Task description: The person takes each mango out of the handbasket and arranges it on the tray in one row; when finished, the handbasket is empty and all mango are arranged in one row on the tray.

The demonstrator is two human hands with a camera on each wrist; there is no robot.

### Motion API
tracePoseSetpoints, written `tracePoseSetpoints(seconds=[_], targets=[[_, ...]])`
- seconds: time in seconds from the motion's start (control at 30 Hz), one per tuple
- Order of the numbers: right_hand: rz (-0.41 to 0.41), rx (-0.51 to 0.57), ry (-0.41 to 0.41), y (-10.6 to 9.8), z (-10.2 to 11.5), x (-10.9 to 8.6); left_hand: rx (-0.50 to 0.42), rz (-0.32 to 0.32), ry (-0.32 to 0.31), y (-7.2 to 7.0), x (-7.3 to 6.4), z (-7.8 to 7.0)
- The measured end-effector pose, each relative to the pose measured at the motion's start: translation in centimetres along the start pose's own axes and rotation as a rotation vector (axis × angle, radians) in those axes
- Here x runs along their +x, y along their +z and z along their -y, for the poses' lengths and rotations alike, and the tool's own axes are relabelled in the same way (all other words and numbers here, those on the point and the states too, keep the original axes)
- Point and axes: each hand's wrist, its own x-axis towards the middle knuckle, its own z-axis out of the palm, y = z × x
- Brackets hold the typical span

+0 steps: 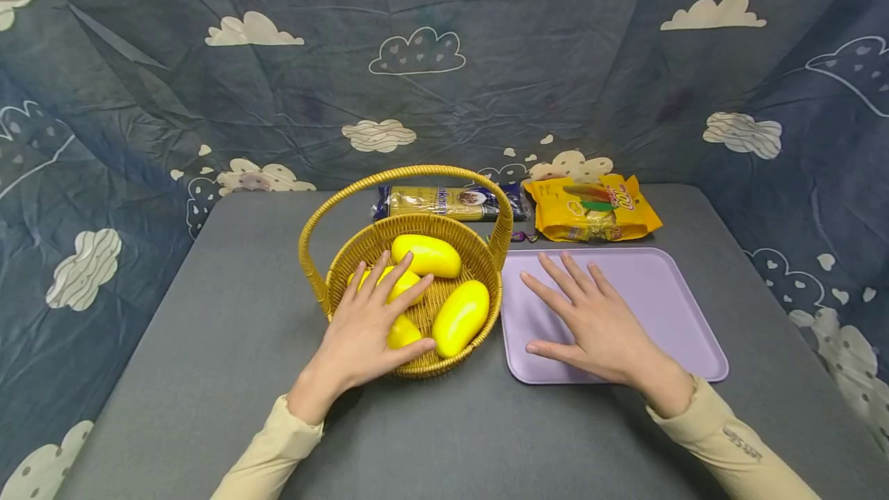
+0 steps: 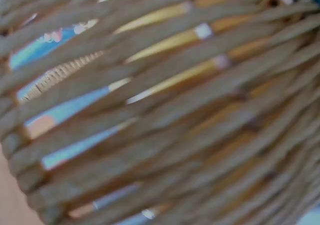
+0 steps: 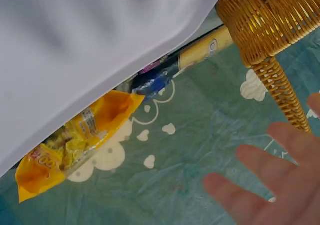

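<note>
A golden wicker basket (image 1: 444, 366) with a tall arched handle stands mid-table, holding several yellow mango-like fruits (image 1: 426, 255). Over its near left side my left hand (image 1: 363, 334) is spread, palm down, fingers straight, partly covering two of the fruits; whether it touches them I cannot tell. The left wrist view is filled by blurred basket weave (image 2: 165, 115), and the hand's fingers do not show there. Above the lilac tray (image 1: 667, 299) my right hand (image 1: 600, 322) is likewise spread and holds nothing. Its fingers (image 3: 267, 175) appear apart in the right wrist view.
Behind the basket lies a clear-and-blue packet of pasta (image 1: 444, 203). A yellow bag (image 1: 593, 208) sits behind the tray, with a small purple-wrapped candy (image 1: 524, 237) beside it. A dark cloud-print cloth (image 1: 417, 106) hangs around the grey table (image 1: 229, 346).
</note>
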Motion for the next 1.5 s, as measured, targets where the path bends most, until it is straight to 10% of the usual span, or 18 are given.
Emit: tracePoseSetpoints(seconds=[0.5,0.67,0.77,1.07,1.5], targets=[[-0.422,0.172,-0.178,0.1,1.1,2.3,-0.307,-1.007,0.181,-0.4,-1.6,0.7],[-0.41,0.228,-0.167,-0.1,1.8,3.4,-0.361,-1.244,0.047,-0.6,-1.7,0.7],[-0.414,0.262,-0.172,-0.1,2.3,4.1,-0.491,-1.21,-0.111,-0.6,-2.0,1.0],[-0.365,0.307,-0.185,-0.2,3.8,6.7,-0.847,-0.728,-0.393,0.9,-2.7,2.9],[-0.099,0.31,-0.108,-1.0,5.1,10.3,-1.131,-0.74,-0.428,3.5,-2.9,5.1]])
